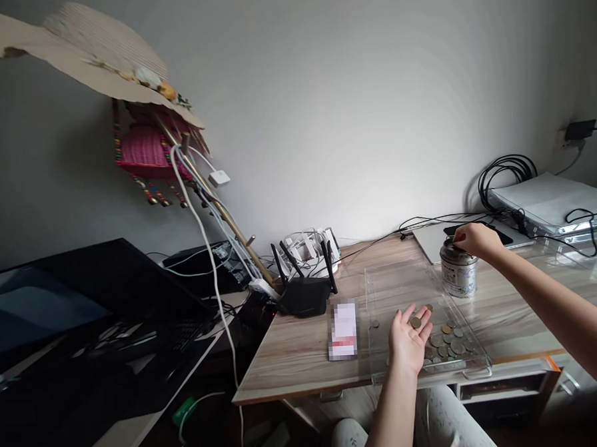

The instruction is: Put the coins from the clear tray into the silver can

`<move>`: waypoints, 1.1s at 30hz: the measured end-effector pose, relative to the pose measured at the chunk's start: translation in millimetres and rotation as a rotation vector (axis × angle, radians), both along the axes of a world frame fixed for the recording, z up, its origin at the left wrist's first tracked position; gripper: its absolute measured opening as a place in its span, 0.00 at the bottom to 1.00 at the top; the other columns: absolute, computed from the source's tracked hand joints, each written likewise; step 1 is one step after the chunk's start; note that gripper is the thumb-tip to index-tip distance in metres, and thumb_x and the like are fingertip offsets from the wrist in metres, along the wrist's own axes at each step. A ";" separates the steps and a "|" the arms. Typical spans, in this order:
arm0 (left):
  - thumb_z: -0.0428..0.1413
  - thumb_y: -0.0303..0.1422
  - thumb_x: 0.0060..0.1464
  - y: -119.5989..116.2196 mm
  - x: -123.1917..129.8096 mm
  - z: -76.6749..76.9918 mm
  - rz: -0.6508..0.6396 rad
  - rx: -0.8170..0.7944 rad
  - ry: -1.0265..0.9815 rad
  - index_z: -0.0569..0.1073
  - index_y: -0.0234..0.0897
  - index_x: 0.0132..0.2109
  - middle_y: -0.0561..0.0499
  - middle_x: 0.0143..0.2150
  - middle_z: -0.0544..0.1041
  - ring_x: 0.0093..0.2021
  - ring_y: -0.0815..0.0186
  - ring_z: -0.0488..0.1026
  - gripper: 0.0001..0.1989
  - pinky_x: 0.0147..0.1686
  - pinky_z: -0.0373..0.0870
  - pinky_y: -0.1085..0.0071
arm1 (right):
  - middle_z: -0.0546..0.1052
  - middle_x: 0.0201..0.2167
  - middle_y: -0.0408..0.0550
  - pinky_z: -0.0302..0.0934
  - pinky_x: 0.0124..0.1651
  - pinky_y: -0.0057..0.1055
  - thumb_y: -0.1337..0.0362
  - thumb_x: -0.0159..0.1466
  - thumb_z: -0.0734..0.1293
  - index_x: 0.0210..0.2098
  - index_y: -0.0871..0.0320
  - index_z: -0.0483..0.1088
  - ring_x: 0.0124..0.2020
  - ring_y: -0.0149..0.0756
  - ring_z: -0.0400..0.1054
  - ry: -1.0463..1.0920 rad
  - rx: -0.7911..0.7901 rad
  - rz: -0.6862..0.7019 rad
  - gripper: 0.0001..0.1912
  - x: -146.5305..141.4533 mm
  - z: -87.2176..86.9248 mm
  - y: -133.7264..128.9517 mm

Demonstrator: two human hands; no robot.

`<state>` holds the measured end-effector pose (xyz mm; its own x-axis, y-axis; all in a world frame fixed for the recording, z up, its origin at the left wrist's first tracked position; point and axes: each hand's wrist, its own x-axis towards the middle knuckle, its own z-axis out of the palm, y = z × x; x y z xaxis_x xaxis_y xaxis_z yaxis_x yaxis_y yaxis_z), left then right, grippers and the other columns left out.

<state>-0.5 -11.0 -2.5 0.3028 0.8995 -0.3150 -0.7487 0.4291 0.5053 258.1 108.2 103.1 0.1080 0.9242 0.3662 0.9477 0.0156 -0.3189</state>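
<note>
My left hand (409, 343) is palm up over a transparent plastic tray (401, 281), fingers spread, with a brass-coloured coin (416, 323) resting on them. Several loose coins (448, 349), silvery and brass-coloured, lie in the right part of the tray, and a single coin (375, 324) lies near its left side. Behind the tray to the right stands a round, printed metal tin (458, 273). My right hand (477, 241) is at the tin's top, its fingers pinched together and bent down; whatever is between them is hidden.
A phone (343, 329) with a blurred screen lies left of the tray. Behind it are a black router (305, 295) and tangled white cables. A laptop (93, 307) stands far left, below a straw hat (104, 47) on a stand. Black cables run along the wall.
</note>
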 end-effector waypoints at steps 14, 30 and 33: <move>0.45 0.48 0.53 -5.3 0.0 9.9 0.022 0.050 -0.094 0.69 0.32 0.40 0.44 0.33 0.72 0.33 0.65 0.71 0.23 0.32 0.66 0.71 | 0.74 0.36 0.48 0.59 0.38 0.34 0.61 0.60 0.59 0.37 0.51 0.71 0.38 0.40 0.65 -0.123 -0.003 0.865 0.10 -124.6 -68.8 -118.6; 0.52 0.27 0.48 37.0 -85.7 50.4 0.226 0.763 1.733 0.74 0.36 0.43 0.42 0.48 0.72 0.52 0.58 0.64 0.13 0.55 0.52 0.61 | 0.75 0.30 0.50 0.53 0.29 0.30 0.61 0.57 0.58 0.30 0.53 0.75 0.33 0.39 0.67 -0.292 0.055 0.089 0.14 -10.4 3.7 -9.0; 0.53 0.26 0.47 42.1 -97.0 49.0 0.069 0.823 1.881 0.75 0.36 0.39 0.43 0.43 0.75 0.47 0.59 0.67 0.11 0.50 0.58 0.64 | 0.75 0.30 0.49 0.53 0.29 0.29 0.62 0.55 0.59 0.30 0.52 0.75 0.34 0.38 0.67 -0.309 0.040 0.120 0.13 -5.6 1.2 -4.2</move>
<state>-97.5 31.1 46.4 0.1249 0.9558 0.2661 0.8096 -0.2532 0.5296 252.5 103.9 104.3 -0.1224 0.9081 0.4005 0.9901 0.1396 -0.0138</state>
